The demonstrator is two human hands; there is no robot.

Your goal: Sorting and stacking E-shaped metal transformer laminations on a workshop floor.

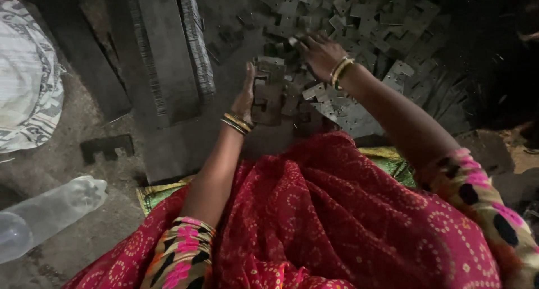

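On the dim, dusty floor (73,233), a heap of flat grey metal plates (359,25) spreads toward twelve and one o'clock. Her left hand (245,95) is cupped edge-on against a small stack of plates (268,95) at centre; her right hand (320,53) lies fingers-spread on the heap. A clear plastic bottle (48,213) lies at eight o'clock, striped cloth (28,76) at nine.

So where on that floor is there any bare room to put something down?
Bare floor lies between the plastic bottle, the lone dark plate and the red cloth. Around both hands, left hand and right hand, metal plates crowd it.
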